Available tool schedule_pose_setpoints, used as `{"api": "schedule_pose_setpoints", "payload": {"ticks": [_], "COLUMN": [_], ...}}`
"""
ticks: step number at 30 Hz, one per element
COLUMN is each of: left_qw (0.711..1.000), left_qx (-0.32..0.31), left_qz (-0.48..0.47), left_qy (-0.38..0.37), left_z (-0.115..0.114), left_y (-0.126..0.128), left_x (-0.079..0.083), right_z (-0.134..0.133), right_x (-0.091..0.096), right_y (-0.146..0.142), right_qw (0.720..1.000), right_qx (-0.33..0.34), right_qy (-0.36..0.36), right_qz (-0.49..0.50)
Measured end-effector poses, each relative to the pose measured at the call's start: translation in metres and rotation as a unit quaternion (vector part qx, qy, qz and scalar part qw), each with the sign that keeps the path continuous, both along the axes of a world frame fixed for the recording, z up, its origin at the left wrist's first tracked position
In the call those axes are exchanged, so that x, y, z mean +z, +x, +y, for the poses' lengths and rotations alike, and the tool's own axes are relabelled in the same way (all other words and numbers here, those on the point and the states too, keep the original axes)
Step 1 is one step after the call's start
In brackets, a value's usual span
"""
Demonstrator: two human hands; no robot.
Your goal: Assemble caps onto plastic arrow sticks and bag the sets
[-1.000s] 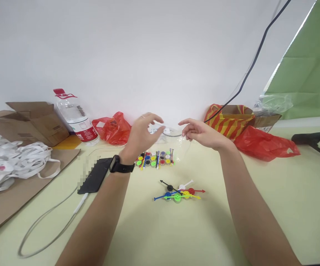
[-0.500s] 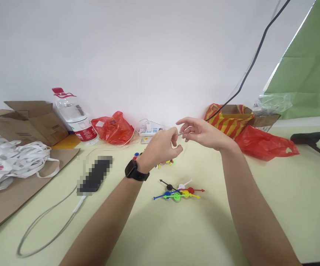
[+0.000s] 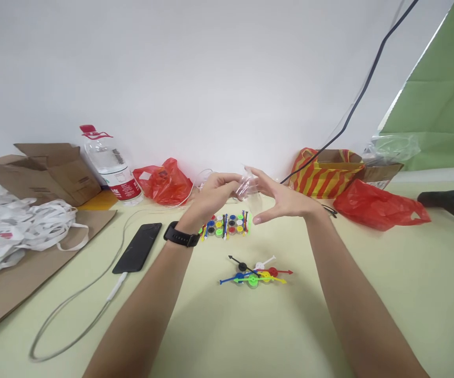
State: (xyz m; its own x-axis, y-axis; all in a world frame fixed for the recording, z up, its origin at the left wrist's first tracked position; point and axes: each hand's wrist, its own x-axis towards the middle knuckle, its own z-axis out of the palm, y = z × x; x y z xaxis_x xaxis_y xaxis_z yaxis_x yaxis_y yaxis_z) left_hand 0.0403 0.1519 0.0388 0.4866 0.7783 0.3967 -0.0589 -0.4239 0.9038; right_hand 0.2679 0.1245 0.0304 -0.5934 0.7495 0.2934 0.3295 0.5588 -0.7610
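Observation:
My left hand (image 3: 218,193) is closed, pinching a crumpled clear plastic bag (image 3: 249,185) above the table. Against the bag's other side, my right hand (image 3: 280,200) has its fingers stretched out and its thumb held apart; whether the fingertips are inside the bag I cannot tell. Below both hands lies a loose cluster of arrow spinners (image 3: 253,281) in black, white, red, blue, yellow and green. Farther back, partly behind my left wrist, sit rows of round spinner bases (image 3: 219,224) with loose arrows laid between them.
A phone (image 3: 138,248) with a cable lies left, near white straps (image 3: 33,226) on cardboard. Along the wall stand an open carton (image 3: 45,173), a water bottle (image 3: 114,170), a red plastic bag (image 3: 164,181) and a striped bag (image 3: 309,178). Another red bag (image 3: 380,205) lies right.
The clear bag now shows, spread between my hands. My left hand has shifted slightly left and turned, uncovering the rows of bases. My right thumb has moved away from its fingers.

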Motion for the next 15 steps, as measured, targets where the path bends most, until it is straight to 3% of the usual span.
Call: {"api": "schedule_pose_setpoints", "payload": {"ticks": [5, 11, 15], "left_qw": [0.996, 0.946, 0.937], "left_qx": [-0.010, 0.093, 0.094], "left_qz": [0.053, 0.185, 0.198], "left_qy": [0.078, 0.248, 0.272], "left_z": [-0.004, -0.008, -0.009], "left_y": [-0.007, -0.015, -0.017], "left_x": [0.005, 0.010, 0.011], "right_z": [0.002, 0.005, 0.012], "right_x": [0.000, -0.003, -0.008], "right_y": [-0.004, 0.005, 0.009], "right_qw": [0.999, 0.991, 0.984], "right_qx": [-0.009, 0.029, 0.066], "right_qy": [-0.034, -0.118, -0.154], "right_qz": [0.022, 0.061, 0.054]}}
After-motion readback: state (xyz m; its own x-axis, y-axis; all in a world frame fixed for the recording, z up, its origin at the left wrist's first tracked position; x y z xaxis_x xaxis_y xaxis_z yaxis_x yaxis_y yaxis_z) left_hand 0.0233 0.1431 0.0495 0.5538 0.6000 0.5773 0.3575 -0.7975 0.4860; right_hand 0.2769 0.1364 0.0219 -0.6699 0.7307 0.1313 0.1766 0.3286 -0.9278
